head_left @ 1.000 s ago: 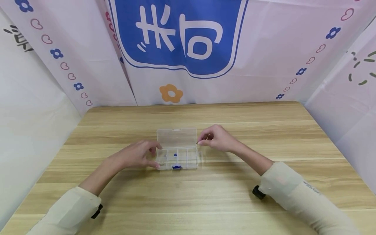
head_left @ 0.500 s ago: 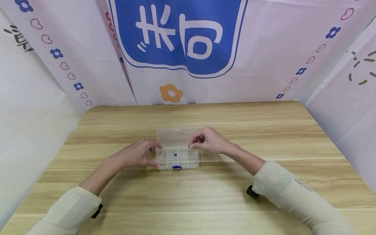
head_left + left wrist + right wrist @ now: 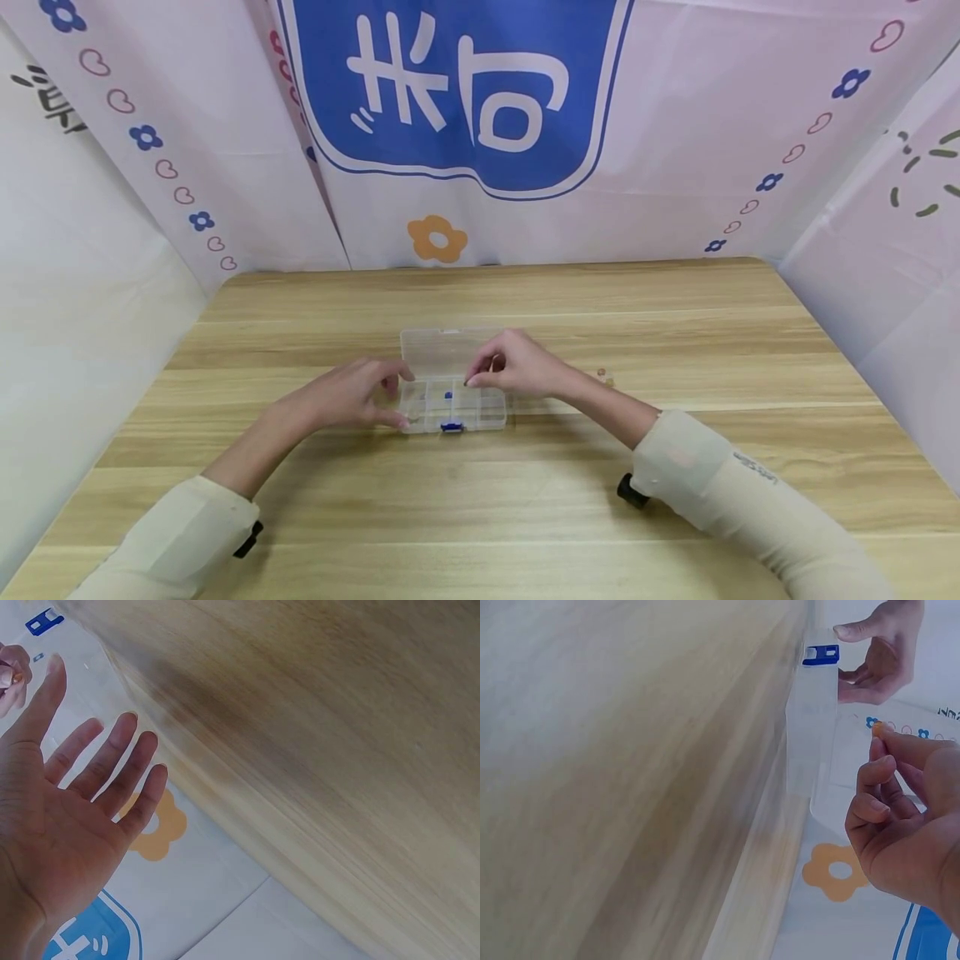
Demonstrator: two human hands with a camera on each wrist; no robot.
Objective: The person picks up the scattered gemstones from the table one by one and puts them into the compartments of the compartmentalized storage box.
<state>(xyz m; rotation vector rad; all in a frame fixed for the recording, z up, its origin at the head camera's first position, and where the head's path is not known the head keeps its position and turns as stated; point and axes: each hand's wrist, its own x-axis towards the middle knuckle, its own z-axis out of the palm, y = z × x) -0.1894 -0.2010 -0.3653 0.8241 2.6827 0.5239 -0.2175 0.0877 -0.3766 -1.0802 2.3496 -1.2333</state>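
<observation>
A clear plastic compartment box [image 3: 491, 417] stands on the table with its lid [image 3: 423, 350] raised at the back and a blue clasp [image 3: 452, 427] at the front. One small blue piece [image 3: 448, 395] sits in a back-row compartment. My left hand [image 3: 348, 396] holds the box by its left end, thumb at the front corner and index finger at the rear one. Over the back row, my right hand [image 3: 517, 364] pinches a small orange piece [image 3: 878, 729] between thumb and index finger; its other fingers are curled.
Several small orange-brown pieces [image 3: 602, 372] lie on the wooden table [image 3: 480, 517] to the right, just beyond the right forearm. A printed white cloth [image 3: 570, 225] hangs behind the table, with more cloth at both sides.
The right hand has moved left from beside the box to above its back compartments, still pinching the small piece. Small pieces on the table's right now show beyond the forearm. The left hand stays put.
</observation>
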